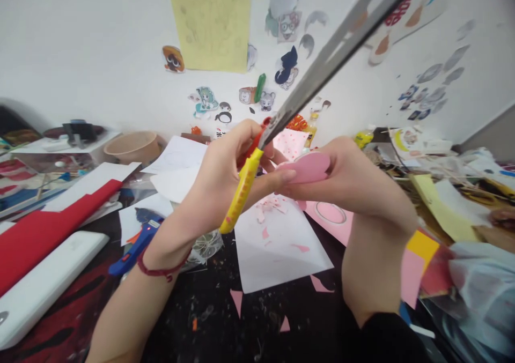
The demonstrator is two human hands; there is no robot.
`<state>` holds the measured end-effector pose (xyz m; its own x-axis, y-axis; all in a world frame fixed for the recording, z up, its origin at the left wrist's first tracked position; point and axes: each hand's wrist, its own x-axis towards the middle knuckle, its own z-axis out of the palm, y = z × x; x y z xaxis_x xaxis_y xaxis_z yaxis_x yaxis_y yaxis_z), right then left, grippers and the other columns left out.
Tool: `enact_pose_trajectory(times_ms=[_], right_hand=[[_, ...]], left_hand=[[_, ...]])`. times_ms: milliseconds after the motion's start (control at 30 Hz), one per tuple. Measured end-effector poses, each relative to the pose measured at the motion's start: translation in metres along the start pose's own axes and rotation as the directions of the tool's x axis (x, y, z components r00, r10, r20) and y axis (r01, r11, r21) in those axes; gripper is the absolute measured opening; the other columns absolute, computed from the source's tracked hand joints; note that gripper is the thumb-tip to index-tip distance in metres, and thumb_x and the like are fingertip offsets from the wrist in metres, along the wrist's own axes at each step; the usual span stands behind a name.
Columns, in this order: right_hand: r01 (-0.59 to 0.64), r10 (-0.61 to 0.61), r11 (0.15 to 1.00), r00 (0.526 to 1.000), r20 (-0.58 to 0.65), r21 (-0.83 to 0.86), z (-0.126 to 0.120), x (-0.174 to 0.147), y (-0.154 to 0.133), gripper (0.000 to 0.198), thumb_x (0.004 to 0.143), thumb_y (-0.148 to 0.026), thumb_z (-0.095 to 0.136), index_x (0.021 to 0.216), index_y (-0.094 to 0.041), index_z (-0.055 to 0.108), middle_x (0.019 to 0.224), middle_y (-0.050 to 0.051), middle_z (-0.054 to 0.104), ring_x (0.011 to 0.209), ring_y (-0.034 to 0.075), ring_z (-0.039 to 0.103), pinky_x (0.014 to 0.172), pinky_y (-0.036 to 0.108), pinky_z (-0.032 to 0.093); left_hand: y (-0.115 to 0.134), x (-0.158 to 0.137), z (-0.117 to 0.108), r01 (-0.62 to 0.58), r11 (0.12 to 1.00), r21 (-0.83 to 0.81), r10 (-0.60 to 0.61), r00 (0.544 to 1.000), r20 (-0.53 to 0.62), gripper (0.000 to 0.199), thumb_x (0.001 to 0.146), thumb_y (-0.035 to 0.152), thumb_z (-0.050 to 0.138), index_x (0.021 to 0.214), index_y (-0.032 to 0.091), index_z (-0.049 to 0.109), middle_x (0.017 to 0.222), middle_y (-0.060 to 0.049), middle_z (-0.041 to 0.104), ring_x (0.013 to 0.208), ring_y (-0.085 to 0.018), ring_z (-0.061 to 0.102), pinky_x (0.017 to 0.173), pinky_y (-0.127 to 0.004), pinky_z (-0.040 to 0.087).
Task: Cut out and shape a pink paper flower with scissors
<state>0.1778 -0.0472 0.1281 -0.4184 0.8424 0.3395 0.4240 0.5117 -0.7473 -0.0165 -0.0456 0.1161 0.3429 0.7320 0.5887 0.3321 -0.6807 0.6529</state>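
My left hand [217,175] is closed around a pair of scissors [287,108] with yellow and red handles. Their long metal blades point up and to the right, away from the paper. My right hand [346,175] pinches a pink paper cutout [308,168] with a rounded, heart-like outline. The left thumb and fingers also touch the cutout's left edge. Below both hands, a white paper sheet [281,266] bears small pink scraps [300,247]. A pink sheet [332,213] with a drawn oval lies partly behind my right wrist.
At left are a blue-handled tool [139,245], a long white case [44,288], red material [68,226] and a tan bowl [132,147]. Clutter and a translucent plastic bag [483,282] crowd the right. Paper pictures and a yellow sheet [211,22] hang on the wall.
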Motion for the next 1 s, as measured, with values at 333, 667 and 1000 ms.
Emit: enact_pose_trajectory(times_ms=[333,667,1000], right_hand=[[-0.11,0.11,0.994,0.994,0.006,0.018,-0.002,0.003,-0.005,0.034,0.076,-0.021,0.075,0.051,-0.017,0.052,0.051,-0.007,0.035,0.049,0.005,0.032,0.043,0.023,0.024],[0.208,-0.142,0.954,0.948,-0.283,0.216,0.012,0.008,0.006,0.017,0.076,-0.038,0.081,0.071,-0.022,0.078,0.068,0.0,0.07,0.067,0.013,0.061,0.061,0.028,0.05],[0.255,-0.199,0.962,0.894,-0.402,0.092,0.011,0.006,0.007,0.017,0.076,-0.037,0.082,0.069,-0.022,0.078,0.06,-0.001,0.065,0.059,0.012,0.056,0.054,0.028,0.046]], left_hand=[[-0.022,0.002,0.012,-0.199,0.973,-0.113,0.167,0.954,-0.248,0.037,0.077,0.043,0.081,0.081,0.022,0.05,0.079,-0.002,0.06,0.078,-0.024,0.068,0.06,-0.036,0.054],[-0.015,0.005,0.017,-0.214,0.953,-0.214,0.076,0.855,-0.514,0.043,0.075,0.043,0.083,0.078,0.023,0.045,0.068,0.0,0.061,0.078,-0.022,0.066,0.062,-0.034,0.051],[-0.019,0.009,0.003,-0.145,0.966,-0.215,0.057,0.928,-0.369,0.026,0.081,0.033,0.076,0.08,0.022,0.053,0.076,0.0,0.058,0.066,-0.014,0.056,0.059,-0.03,0.041]])
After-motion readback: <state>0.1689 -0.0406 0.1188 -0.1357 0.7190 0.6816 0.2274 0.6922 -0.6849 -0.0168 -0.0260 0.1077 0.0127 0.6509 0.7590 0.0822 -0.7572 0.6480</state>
